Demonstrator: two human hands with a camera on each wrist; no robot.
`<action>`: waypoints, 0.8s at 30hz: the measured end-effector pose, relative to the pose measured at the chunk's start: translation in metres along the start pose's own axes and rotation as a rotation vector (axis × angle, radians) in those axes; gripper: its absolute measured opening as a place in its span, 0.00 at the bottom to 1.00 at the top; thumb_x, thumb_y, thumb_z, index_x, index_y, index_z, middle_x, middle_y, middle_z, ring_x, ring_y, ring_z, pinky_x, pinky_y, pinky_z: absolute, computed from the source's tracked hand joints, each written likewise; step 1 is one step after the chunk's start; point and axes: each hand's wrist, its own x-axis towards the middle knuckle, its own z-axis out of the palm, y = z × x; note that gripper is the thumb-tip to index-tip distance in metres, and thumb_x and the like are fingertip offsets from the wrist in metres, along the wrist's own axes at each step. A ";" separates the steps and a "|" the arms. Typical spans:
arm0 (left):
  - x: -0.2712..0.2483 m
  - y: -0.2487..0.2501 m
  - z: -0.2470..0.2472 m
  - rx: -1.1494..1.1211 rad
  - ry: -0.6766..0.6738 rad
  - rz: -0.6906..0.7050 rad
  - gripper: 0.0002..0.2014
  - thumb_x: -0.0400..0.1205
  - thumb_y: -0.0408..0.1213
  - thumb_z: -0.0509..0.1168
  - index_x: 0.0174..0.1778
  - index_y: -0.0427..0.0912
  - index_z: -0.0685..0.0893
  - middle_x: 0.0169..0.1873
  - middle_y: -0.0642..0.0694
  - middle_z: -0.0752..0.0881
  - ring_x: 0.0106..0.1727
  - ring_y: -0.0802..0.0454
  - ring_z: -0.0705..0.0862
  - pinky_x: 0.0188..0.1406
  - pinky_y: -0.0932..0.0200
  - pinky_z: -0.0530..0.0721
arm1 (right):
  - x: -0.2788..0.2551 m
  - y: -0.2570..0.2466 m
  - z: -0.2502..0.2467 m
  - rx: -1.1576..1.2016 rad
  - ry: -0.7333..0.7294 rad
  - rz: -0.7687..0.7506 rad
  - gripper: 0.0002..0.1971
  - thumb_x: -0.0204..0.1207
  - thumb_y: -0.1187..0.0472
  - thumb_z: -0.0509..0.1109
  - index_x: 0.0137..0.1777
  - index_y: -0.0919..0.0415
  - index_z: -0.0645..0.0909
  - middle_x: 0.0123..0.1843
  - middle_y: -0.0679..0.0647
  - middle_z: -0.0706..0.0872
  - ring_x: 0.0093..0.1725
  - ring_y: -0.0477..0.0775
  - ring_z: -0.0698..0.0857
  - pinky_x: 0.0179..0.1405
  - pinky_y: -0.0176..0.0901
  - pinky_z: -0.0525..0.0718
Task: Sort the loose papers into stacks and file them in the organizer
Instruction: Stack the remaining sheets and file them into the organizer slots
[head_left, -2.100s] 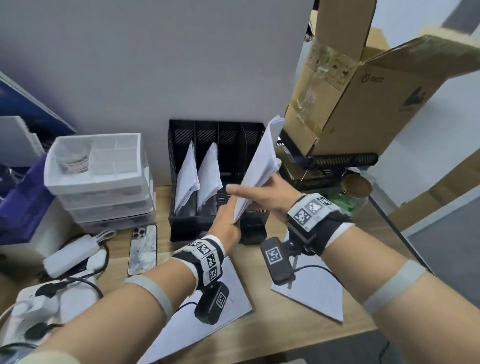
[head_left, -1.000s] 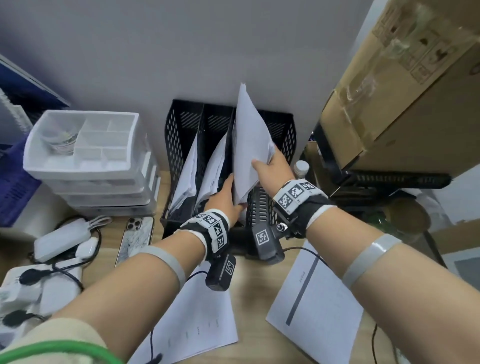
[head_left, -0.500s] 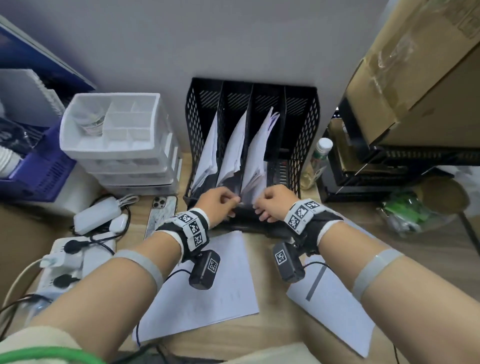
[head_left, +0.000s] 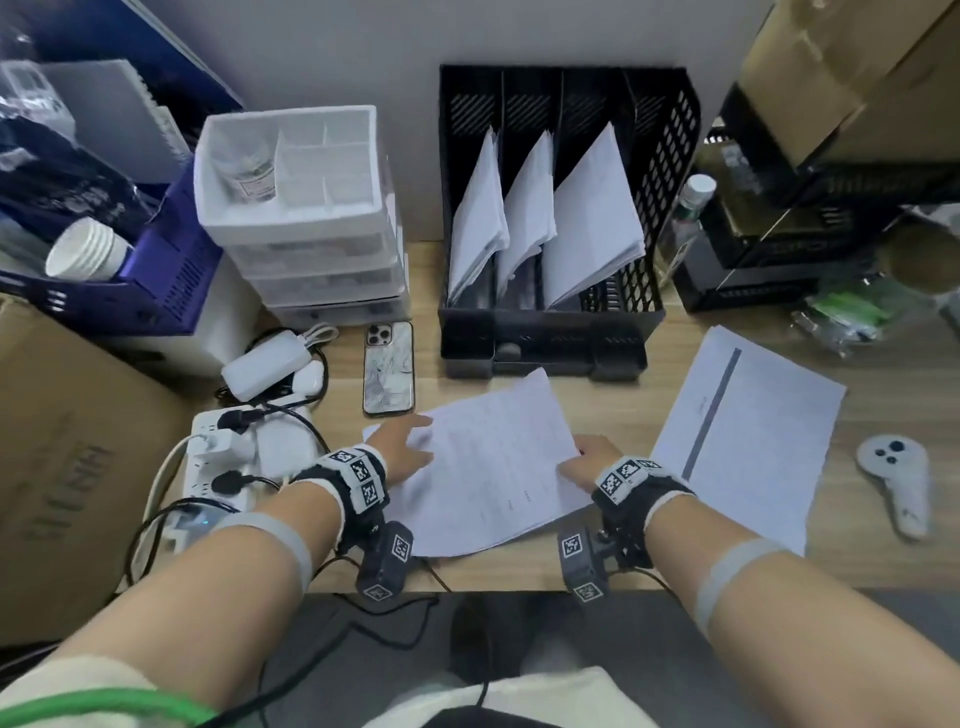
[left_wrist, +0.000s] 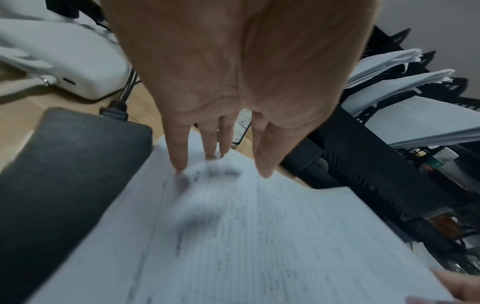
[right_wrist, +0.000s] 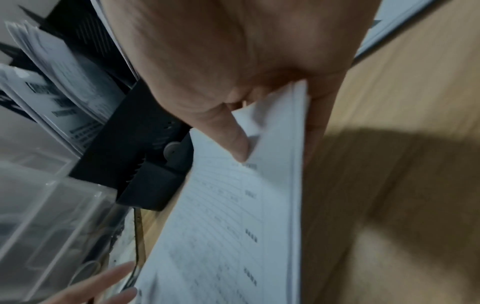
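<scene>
The black organizer (head_left: 639, 332) stands at the back of the desk, with a paper stack leaning in each of its first three slots. A stack of printed papers (head_left: 493, 467) lies on the desk in front of it. My left hand (head_left: 410, 447) rests on the stack's left edge with straight fingers, fingertips (left_wrist: 179, 166) touching the top sheet. My right hand (head_left: 584, 457) pinches the right edge, thumb (right_wrist: 236, 144) on top and fingers underneath, lifting it slightly. Another stack with a grey stripe (head_left: 748, 431) lies flat at the right.
A phone (head_left: 388, 366) lies left of the organizer, beside a power strip (head_left: 228, 457) with cables. White drawers (head_left: 301, 208) stand at back left. A white controller (head_left: 896, 483) lies far right, and a bottle (head_left: 685, 218) stands beside the organizer. Boxes flank both sides.
Both hands let go of the stack they set into the organizer's third slot and drew back to the desk. They now touch the middle paper stack, the right hand pinching its edge.
</scene>
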 end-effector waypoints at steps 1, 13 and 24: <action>-0.002 -0.003 -0.001 -0.025 0.007 -0.002 0.31 0.82 0.40 0.71 0.82 0.49 0.70 0.80 0.38 0.73 0.78 0.40 0.76 0.71 0.53 0.75 | -0.007 0.000 -0.001 0.034 0.036 -0.028 0.12 0.73 0.69 0.65 0.52 0.68 0.86 0.47 0.58 0.87 0.46 0.57 0.83 0.38 0.39 0.75; -0.018 0.066 0.004 -0.755 -0.282 0.069 0.19 0.86 0.32 0.67 0.73 0.32 0.78 0.63 0.39 0.88 0.60 0.40 0.89 0.47 0.53 0.94 | -0.087 0.065 -0.083 0.478 0.381 0.107 0.09 0.70 0.58 0.66 0.49 0.56 0.83 0.61 0.59 0.87 0.58 0.64 0.85 0.64 0.59 0.83; -0.013 0.201 0.032 -0.334 -0.297 0.582 0.11 0.84 0.23 0.62 0.44 0.43 0.84 0.37 0.42 0.82 0.38 0.45 0.83 0.30 0.53 0.92 | -0.129 0.110 -0.141 0.186 0.711 0.088 0.47 0.62 0.55 0.81 0.79 0.51 0.61 0.73 0.55 0.72 0.72 0.61 0.75 0.65 0.47 0.76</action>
